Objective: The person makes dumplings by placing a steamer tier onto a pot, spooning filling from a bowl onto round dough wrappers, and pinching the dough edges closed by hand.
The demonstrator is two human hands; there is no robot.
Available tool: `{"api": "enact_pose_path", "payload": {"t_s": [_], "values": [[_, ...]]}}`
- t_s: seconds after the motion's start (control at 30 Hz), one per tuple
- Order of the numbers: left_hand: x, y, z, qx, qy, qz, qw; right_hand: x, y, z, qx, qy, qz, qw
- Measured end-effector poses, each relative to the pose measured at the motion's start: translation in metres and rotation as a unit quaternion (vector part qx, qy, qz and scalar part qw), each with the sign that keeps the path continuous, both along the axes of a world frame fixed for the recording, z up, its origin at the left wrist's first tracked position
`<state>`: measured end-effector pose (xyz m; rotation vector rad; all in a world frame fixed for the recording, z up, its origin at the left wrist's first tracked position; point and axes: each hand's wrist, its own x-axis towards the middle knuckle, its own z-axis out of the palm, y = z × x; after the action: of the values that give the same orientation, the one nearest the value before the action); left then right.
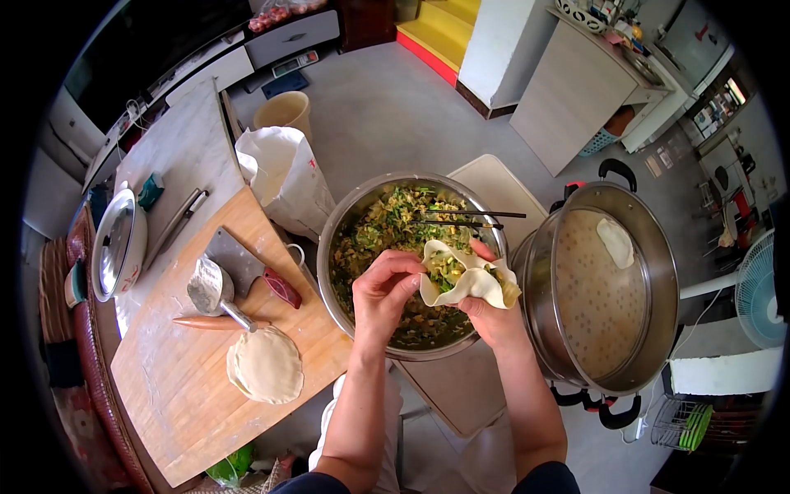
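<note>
Over a big metal bowl (327,288) of chopped green and yellow filling (403,210), both hands are at one dough wrapper (481,286), partly folded, with filling showing at its open ends. My right hand (492,323) supports it from beneath and the right, thumb in front and fingers behind. The thumb and fingertips of my left hand (383,290) pinch its left edge. A pair of dark chopsticks (473,219) rests across the bowl. A folded dumpling (615,243) lies in the steamer pot (662,329) to the right, on a tray with holes.
On the wooden board (177,403) at left are stacked round wrappers (265,366), a metal scoop (210,284), a rolling pin (193,322) and a cleaver (239,262). A white sack (288,181) stands behind the bowl. A fan (761,288) is at far right.
</note>
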<state>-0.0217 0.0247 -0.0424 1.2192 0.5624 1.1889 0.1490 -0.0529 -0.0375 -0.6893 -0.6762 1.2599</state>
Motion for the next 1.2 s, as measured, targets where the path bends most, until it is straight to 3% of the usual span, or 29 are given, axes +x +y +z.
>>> {"api": "enact_pose_path", "payload": {"t_s": [0.37,0.77,0.97,1.2], "values": [[0.008,-0.010,0.014,-0.078,0.008,0.087,0.993,-0.002,0.000,0.002,-0.008,0.026,0.008,1.000],[0.000,-0.005,0.008,0.054,0.084,0.036,0.994,-0.001,-0.001,0.003,-0.004,0.016,0.000,1.000],[-0.008,-0.005,0.029,-0.049,0.033,-0.066,0.996,0.001,-0.001,0.007,0.002,-0.011,-0.012,1.000],[-0.007,0.000,0.014,-0.016,0.017,-0.066,0.998,-0.002,0.000,-0.002,0.009,-0.029,-0.018,0.999]]}}
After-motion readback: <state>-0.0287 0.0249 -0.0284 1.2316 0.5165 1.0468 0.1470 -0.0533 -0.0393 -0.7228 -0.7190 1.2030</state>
